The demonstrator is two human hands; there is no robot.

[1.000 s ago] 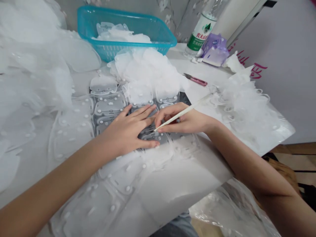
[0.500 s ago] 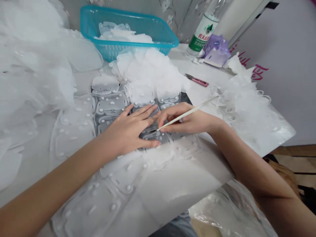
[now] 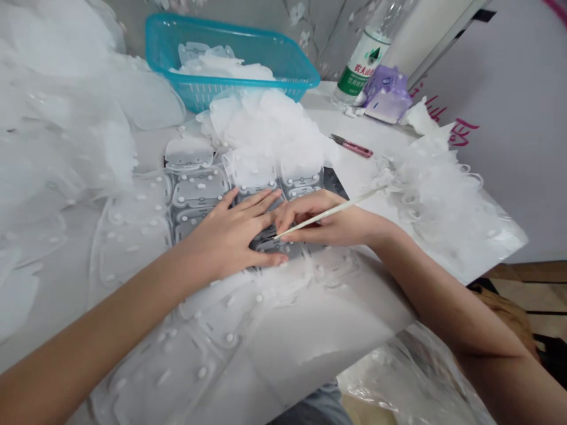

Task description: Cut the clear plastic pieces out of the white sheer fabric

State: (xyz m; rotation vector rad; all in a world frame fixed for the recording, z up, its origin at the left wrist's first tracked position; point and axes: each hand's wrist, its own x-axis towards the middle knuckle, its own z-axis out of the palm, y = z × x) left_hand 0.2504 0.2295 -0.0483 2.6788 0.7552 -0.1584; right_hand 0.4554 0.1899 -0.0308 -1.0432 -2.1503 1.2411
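Observation:
My left hand [image 3: 230,233] lies flat with fingers spread on a sheet of translucent, rounded plastic pieces [image 3: 201,189] dotted with small white bumps. My right hand [image 3: 323,219] pinches a long, thin, pale stick [image 3: 330,211] between thumb and fingers. Its lower end touches a grey piece between my left thumb and index finger, beside a dark slit. The other end slants up to the right, over the wrist. I cannot make out the stick's exact tip.
A blue basket [image 3: 239,86] holds similar pieces, with a white heap [image 3: 270,121] before it. Pink-handled snips [image 3: 354,146], a water bottle [image 3: 358,68] and a purple packet [image 3: 387,94] stand or lie behind. White scraps [image 3: 443,206] pile up at right; cloudy sheets [image 3: 62,106] at left.
My right hand and the stick have shifted slightly left and down, bringing the stick's lower end closer to my left hand. My left hand stays in place.

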